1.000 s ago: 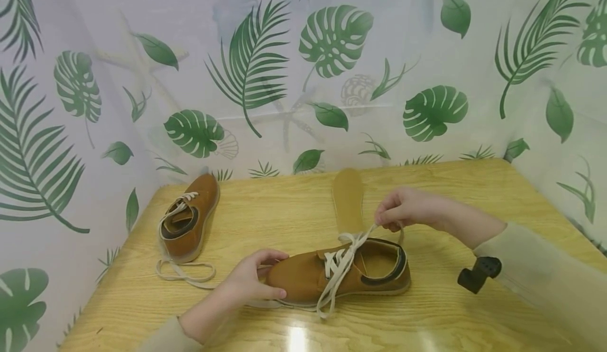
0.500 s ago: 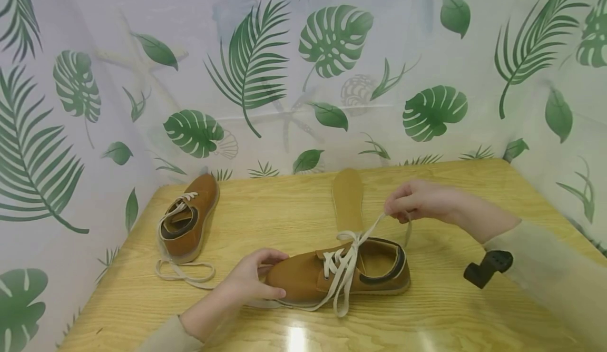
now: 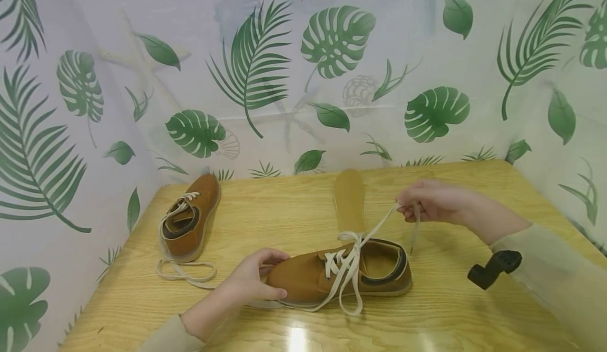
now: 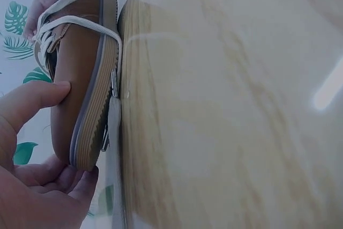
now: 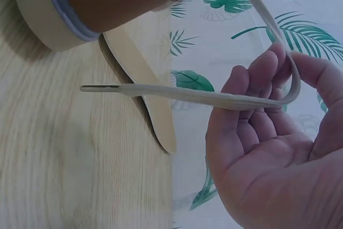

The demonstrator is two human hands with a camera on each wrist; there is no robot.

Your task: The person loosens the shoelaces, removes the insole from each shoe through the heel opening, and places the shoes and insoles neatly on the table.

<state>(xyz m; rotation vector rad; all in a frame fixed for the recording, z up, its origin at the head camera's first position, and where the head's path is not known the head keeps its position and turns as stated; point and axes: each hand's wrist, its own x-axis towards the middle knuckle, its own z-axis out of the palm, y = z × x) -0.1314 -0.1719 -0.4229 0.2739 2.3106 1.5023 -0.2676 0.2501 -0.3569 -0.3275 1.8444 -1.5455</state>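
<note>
A brown leather shoe (image 3: 303, 275) lies sideways at the table's middle, toe to the left, its opening lined in dark trim. My left hand (image 3: 253, 278) grips the toe, thumb on the near side and fingers around the far side and tip. My right hand (image 3: 433, 202), raised beyond the heel, pinches a cream shoelace (image 3: 381, 223) between thumb and fingers. That lace stretches taut from the knotted lacing. Its free end, with a metal tip (image 5: 99, 88), hangs past the fingers. A loop of lace (image 3: 353, 304) droops over the shoe's near side.
A second brown shoe (image 3: 201, 215) stands at the back left, its loose lace (image 3: 185, 275) trailing across the wooden table (image 3: 265, 209). Behind the middle shoe lies a tan insole (image 3: 349, 199). A leaf-print cloth (image 3: 284, 78) hangs around the table's back and sides.
My right hand has moved right and slightly up, drawing the lace out longer and tighter. The drooping loop has shifted right. My left hand keeps its grip on the toe.
</note>
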